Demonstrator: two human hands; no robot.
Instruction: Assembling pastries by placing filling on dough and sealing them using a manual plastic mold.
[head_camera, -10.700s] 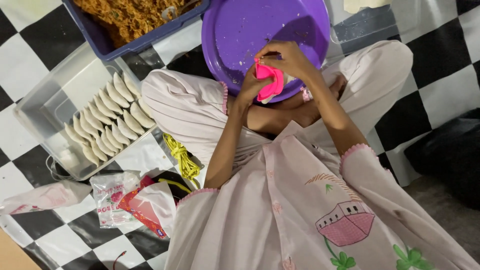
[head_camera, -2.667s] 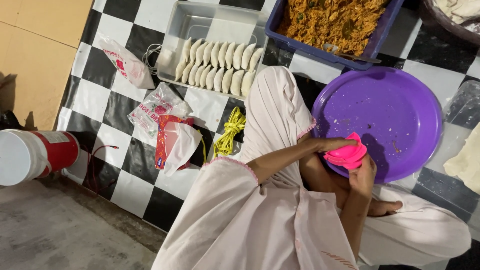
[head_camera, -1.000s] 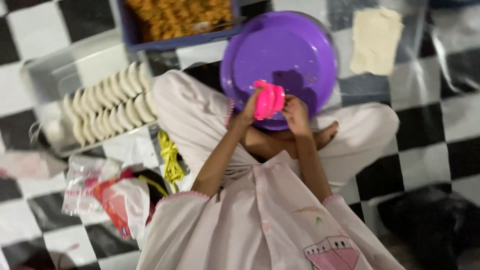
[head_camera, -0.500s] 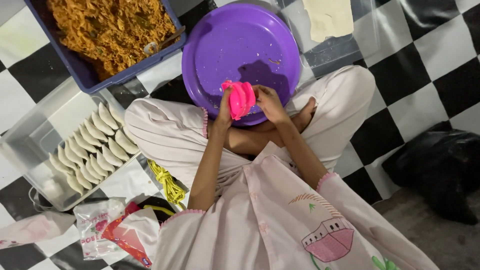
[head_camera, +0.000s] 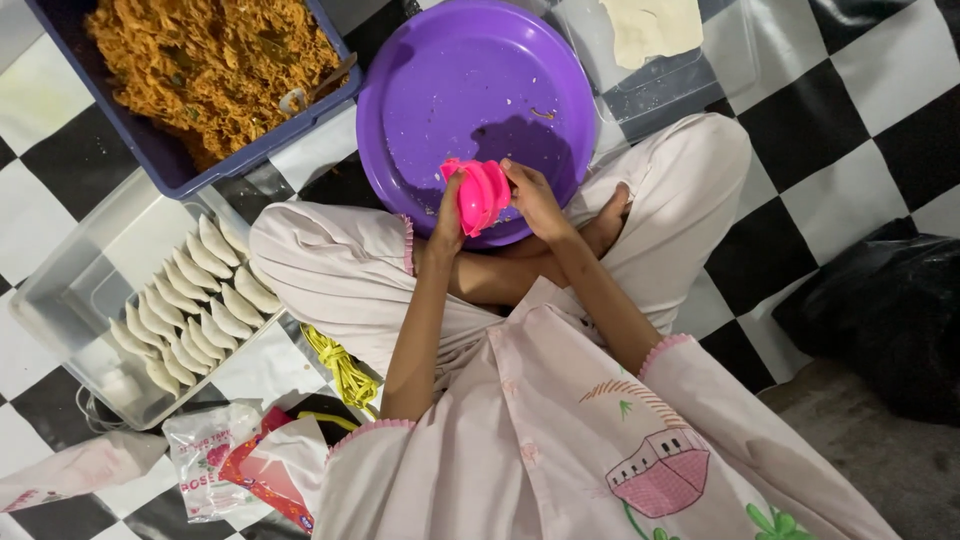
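Both hands are clenching a folded pink dumpling press (head_camera: 482, 194) over the near rim of a purple plate (head_camera: 470, 90): the left hand (head_camera: 447, 212) is gripping its left side, the right hand (head_camera: 535, 196) is pressing its right side, fingers wrapped tight. The plate is resting by the crossed legs on the checkered floor (head_camera: 880, 60). Left of the knee, a clear tray (head_camera: 70, 290) is holding rows of folded dumplings (head_camera: 195, 300); beyond it, a blue tub (head_camera: 160, 165) is holding shredded filling (head_camera: 210, 60).

Purple plate (head_camera: 440, 90) lies bare; blue tub (head_camera: 160, 165) flanks it.
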